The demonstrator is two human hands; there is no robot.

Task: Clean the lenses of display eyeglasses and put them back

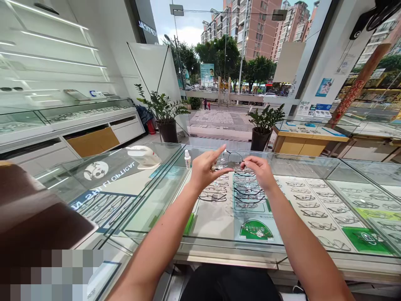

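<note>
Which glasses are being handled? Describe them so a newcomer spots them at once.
Find the glass display counter before the person. Above it, between the left hand and right hand, are thin-rimmed glasses with a rounded lens. Unlike the frames lying in rows inside, this pair is held up in the air.

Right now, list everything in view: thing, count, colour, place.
held glasses: 1, dark-rimmed, between the hands
display glasses: many, mostly dark, inside the counter
glass counter: 1, clear with pale edge, in front
spray bottle: 1, white, left of the hands
machine: 1, white, counter's left section
potted plants: 2, green, dark pots, by the glass front
wall shelves: several, white, upper left
table: 1, tan, right background
trees: several, green, outside
buildings: several, pinkish, outside
brown object: 1, lower left, unclear
left hand: 1, bare, beside held glasses
right hand: 1, bare, pinching held glasses
</note>
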